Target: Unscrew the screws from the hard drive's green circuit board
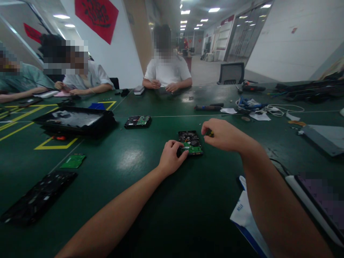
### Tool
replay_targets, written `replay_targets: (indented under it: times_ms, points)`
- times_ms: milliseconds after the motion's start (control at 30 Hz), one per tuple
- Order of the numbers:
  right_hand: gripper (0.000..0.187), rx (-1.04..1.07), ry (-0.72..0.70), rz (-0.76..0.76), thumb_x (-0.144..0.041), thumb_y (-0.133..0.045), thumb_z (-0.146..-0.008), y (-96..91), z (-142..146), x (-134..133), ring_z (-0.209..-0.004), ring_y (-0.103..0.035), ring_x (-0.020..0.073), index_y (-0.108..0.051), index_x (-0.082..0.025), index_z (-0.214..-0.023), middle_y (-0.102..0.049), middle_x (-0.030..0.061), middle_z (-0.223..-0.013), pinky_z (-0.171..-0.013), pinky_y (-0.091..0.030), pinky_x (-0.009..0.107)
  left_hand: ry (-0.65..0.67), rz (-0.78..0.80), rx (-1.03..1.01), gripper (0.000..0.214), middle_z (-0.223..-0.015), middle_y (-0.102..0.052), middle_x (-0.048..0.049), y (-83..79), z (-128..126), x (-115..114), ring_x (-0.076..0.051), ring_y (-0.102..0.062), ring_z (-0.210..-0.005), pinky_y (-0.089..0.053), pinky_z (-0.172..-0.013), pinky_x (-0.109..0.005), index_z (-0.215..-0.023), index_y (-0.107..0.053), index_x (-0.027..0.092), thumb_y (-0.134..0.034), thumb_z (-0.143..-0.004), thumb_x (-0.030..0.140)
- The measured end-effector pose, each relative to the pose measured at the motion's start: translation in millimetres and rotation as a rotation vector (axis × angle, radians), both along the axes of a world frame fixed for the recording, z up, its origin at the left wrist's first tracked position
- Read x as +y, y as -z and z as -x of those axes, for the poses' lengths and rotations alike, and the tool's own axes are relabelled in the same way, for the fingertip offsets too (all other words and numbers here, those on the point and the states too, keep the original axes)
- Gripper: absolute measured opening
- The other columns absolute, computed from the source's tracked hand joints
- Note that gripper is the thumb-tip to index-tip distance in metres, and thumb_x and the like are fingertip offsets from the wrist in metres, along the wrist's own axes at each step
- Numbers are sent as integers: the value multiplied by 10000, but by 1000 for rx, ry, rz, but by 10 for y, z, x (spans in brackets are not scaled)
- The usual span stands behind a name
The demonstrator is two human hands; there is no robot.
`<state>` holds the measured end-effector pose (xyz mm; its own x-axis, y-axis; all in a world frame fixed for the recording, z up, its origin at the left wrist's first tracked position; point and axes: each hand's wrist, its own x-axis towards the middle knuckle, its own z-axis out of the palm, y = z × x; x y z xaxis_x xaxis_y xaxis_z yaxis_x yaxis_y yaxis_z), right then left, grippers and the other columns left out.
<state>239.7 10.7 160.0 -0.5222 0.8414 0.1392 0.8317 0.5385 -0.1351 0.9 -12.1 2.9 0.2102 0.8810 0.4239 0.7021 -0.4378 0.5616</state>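
A hard drive (189, 137) lies flat on the green table in front of me, its green circuit board (192, 149) facing up at the near end. My left hand (171, 157) grips the drive's left side, thumb and fingers bent over the board's edge. Just right of the drive, my right hand (220, 134) is closed around a small black-and-yellow tool handle (209, 133). The tool's working end is hidden, and the hand is slightly apart from the drive.
Another hard drive (138, 121) and a black tray (77, 120) lie to the left. Nearer are a loose green circuit board (73, 161) and black casings (40, 197). Tools (209, 107) and cables (279, 109) lie back right; a white-blue packet (245, 211) is under my right forearm. People sit opposite.
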Motion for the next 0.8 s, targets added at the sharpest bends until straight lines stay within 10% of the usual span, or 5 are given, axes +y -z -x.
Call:
replay_targets:
  times_ms: [800]
  points:
    - [159, 21, 78, 7, -351, -613, -927, 1, -51, 40, -853, -691, 272, -694, -214, -935, -768, 92, -947, -762, -471, 395, -30, -20, 109, 409, -1163, -632, -90, 20, -1, -8, -324, -593, -1144, -541, -965, -511, -1177, -703, 275, -853, -850, 468]
